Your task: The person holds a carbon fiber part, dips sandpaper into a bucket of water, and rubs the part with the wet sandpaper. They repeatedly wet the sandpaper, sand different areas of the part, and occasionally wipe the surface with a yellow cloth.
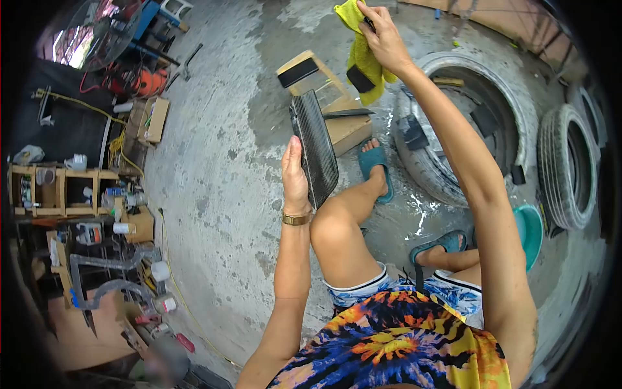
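A long carbon-fibre-patterned part [317, 146] stands tilted in my left hand [295, 178], its lower end near my knee. My thumb and palm are against its left side. Up and to the right, my right hand [383, 40] grips a yellow-green cloth [364, 61] with a small dark item partly showing at the fingers. A black rectangular patch [360, 79] shows on the cloth's lower part. Behind the carbon part lies a cardboard box [350, 133] with a black piece [298, 72] on its far end and a thin dark piece [350, 113] across it.
At the right, a large tire [427, 168] lies flat on the wet floor with black pieces on it. Another tire [557, 168] stands beyond, near a teal basin [531, 236]. Wooden shelves [61, 191], a cardboard box [154, 120] and a yellow cord [165, 259] are at the left.
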A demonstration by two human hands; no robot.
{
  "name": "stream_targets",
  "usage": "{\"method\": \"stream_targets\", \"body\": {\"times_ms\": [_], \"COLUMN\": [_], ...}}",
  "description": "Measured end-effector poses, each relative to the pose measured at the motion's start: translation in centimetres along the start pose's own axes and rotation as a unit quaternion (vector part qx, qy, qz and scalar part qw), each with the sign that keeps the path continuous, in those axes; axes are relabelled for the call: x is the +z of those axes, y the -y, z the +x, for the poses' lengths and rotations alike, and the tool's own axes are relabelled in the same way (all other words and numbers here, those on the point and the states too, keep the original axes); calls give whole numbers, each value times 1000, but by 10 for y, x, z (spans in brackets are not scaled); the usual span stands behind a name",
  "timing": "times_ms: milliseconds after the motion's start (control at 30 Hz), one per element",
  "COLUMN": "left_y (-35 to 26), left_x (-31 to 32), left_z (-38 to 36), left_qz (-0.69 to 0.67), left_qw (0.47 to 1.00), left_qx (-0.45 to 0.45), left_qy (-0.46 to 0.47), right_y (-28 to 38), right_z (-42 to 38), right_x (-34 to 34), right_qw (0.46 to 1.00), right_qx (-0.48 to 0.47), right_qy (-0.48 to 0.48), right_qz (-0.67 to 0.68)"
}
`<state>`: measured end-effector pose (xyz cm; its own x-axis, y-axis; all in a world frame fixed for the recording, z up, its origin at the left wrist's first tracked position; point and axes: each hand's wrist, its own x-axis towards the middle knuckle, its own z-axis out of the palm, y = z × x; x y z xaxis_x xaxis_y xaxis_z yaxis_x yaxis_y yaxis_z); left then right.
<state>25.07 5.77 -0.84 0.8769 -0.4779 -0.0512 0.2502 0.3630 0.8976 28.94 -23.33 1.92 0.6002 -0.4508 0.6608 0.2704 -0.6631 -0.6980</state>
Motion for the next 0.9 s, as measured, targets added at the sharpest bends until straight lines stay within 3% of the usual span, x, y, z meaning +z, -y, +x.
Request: {"method": "stream_targets", "body": {"times_ms": [133, 233, 267, 400, 467, 533, 567, 633, 767, 900], "left_y": [7, 17, 19, 22, 31, 35, 37, 37, 34, 34], "left_x": [-18, -34, -36, -33, -42, -45, -45, -42, -33, -18], "left_z": [17, 32, 35, 43, 46, 46, 45, 43, 39, 37], "left_qz": [15, 43, 25, 10, 25, 38, 23, 4, -24, -18], "left_qw": [998, 999, 999, 997, 996, 995, 996, 996, 998, 999], "left_qx": [-19, 11, 8, -8, -4, 0, -13, -28, -30, -21], "left_qy": [-51, -31, -28, -75, -83, -88, -87, -82, -58, -39], "right_y": [-31, -55, -64, -95, -115, -146, -158, -164, -150, -151], "right_z": [13, 15, 13, -20, -49, -76, -88, -100, -95, -102], "right_x": [63, 99, 115, 146, 153, 162, 163, 155, 116, 79], "right_qw": [1000, 998, 993, 981, 961, 872, 871, 880, 895, 920], "right_qx": [-17, -60, -95, -120, -81, 42, 44, 127, 142, 103], "right_qy": [5, 17, 11, 71, 180, 438, 439, 451, 417, 376], "right_qz": [15, 16, -63, -135, -194, -217, -217, -78, -68, 25]}}
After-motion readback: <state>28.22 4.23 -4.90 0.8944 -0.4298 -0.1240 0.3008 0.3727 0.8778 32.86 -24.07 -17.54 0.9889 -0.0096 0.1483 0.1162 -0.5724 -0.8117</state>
